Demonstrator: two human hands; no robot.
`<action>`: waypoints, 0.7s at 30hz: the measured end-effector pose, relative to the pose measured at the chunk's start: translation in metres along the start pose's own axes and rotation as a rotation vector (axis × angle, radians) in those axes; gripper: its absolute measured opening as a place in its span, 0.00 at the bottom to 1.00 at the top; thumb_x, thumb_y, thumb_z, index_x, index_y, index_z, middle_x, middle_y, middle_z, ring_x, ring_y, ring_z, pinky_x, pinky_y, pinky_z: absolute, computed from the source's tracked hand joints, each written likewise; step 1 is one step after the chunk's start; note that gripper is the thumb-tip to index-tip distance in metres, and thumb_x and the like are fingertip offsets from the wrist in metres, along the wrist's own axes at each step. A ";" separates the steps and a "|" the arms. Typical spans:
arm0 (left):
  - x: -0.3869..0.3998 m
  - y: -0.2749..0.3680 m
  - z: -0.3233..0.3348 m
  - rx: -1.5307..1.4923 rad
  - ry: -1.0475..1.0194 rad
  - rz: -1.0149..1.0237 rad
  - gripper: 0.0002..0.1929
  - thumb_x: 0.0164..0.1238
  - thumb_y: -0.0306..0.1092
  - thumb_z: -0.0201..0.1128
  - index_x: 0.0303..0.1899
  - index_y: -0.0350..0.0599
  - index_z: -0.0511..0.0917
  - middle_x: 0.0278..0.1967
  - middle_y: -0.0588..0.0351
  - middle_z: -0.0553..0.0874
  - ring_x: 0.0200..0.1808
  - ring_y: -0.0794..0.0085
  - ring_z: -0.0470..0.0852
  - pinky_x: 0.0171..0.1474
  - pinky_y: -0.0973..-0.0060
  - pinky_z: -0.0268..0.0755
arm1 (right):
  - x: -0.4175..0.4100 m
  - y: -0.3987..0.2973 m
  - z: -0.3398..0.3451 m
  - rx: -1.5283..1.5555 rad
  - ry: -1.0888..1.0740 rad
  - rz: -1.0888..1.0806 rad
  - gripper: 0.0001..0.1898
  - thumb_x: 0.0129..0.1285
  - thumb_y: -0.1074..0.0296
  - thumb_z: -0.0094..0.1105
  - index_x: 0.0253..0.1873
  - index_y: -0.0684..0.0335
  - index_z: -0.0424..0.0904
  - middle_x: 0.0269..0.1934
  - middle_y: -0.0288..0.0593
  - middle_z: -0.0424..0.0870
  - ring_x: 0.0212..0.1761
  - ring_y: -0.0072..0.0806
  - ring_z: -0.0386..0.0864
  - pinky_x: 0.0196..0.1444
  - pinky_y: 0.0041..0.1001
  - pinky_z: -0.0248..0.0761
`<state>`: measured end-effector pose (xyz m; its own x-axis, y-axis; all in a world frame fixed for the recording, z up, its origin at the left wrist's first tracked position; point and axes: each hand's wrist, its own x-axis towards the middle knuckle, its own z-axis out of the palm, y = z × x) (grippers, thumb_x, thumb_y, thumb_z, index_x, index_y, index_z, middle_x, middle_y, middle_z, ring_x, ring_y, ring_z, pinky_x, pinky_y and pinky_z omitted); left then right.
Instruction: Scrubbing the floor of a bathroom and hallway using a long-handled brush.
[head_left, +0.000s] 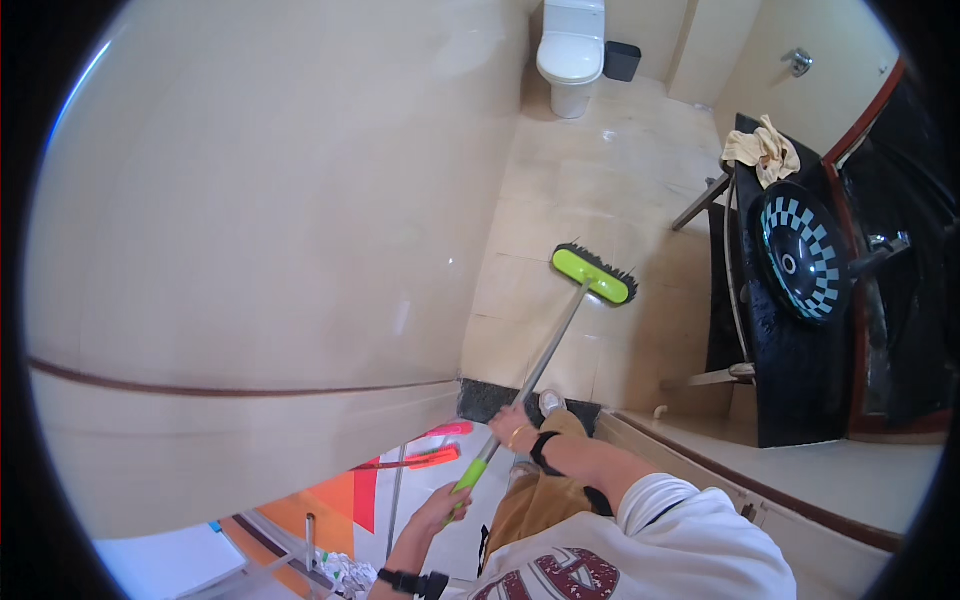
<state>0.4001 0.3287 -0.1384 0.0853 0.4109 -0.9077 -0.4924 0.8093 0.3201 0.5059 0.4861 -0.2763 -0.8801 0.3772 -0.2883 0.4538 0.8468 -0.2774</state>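
Note:
A long-handled floor brush with a lime-green head (589, 274) and dark bristles stands on the beige tiled floor (555, 202). Its grey pole (556, 339) slants back towards me. My right hand (514, 429) is wrapped around the lower part of the pole, just above a dark stone threshold (480, 400). Further back, my left hand (444, 505) grips the green handle end (471, 475). One of my shoes (551, 402) is at the threshold.
A white toilet (571, 60) and a black bin (622, 61) stand at the far end. On the right, a black counter (780, 382) carries a checkered basin (799, 255) and a yellowish cloth (763, 150). A tiled wall (300, 210) rises at left. Pink and orange brushes (433, 457) lie behind its edge.

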 end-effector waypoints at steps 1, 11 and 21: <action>-0.018 -0.014 -0.008 0.016 0.034 -0.005 0.08 0.58 0.34 0.51 0.35 0.42 0.65 0.22 0.61 0.68 0.16 0.83 0.63 0.18 0.86 0.55 | -0.004 -0.020 0.015 0.026 0.062 -0.065 0.06 0.46 0.66 0.47 0.29 0.51 0.74 0.28 0.33 0.76 0.37 0.29 0.71 0.41 0.40 0.56; -0.170 -0.171 -0.036 -0.112 0.335 0.013 0.11 0.52 0.34 0.56 0.38 0.45 0.70 0.19 0.65 0.69 0.14 0.82 0.64 0.16 0.85 0.57 | -0.054 -0.199 0.020 0.147 -0.483 -0.659 0.05 0.46 0.69 0.49 0.29 0.53 0.75 0.28 0.36 0.78 0.35 0.31 0.76 0.49 0.48 0.53; -0.085 -0.109 -0.010 -0.186 0.135 0.017 0.08 0.57 0.33 0.53 0.31 0.40 0.65 0.17 0.62 0.68 0.14 0.82 0.62 0.16 0.84 0.52 | -0.006 -0.103 0.007 0.080 -0.473 -0.602 0.06 0.47 0.67 0.49 0.31 0.53 0.76 0.32 0.39 0.78 0.41 0.34 0.73 0.50 0.49 0.51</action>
<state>0.4384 0.2011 -0.0986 -0.0349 0.3533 -0.9349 -0.6454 0.7062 0.2910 0.4655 0.3940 -0.2523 -0.8335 -0.3560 -0.4226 -0.0601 0.8186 -0.5712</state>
